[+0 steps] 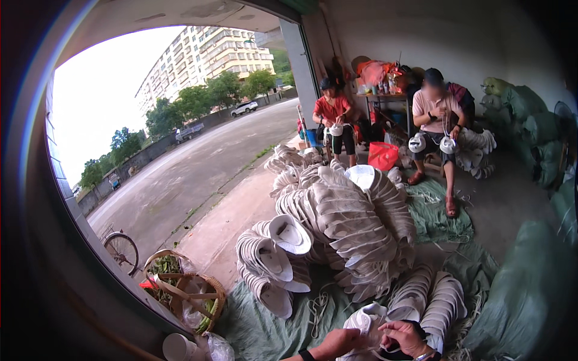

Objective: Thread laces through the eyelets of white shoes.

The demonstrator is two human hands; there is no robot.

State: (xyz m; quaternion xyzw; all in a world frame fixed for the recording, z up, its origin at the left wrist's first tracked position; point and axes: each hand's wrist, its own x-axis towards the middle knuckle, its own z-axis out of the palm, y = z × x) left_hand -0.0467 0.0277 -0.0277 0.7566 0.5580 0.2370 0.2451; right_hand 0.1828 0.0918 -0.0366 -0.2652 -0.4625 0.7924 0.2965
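Note:
A white shoe upper [368,317] is at the bottom of the head view, between my two hands. My left hand [338,344] is closed at its left side, gripping the upper; the fingertips are partly hidden. On the other side my right hand [407,338] is pinched, with a thin white shoelace at its fingers. Just beyond the hands stand nested rows of white shoe uppers [444,304]. A much larger heap of stacked uppers [346,210] rises farther off, with shorter stacks [265,259] at its left.
Green sheeting [256,322] with loose laces [318,310] covers the floor. Baskets of greens [211,301] and a white bucket [179,348] stand left; a bulging green sack [518,295] lies right. Two seated people [333,114] handle uppers beyond, near a red bag [383,156].

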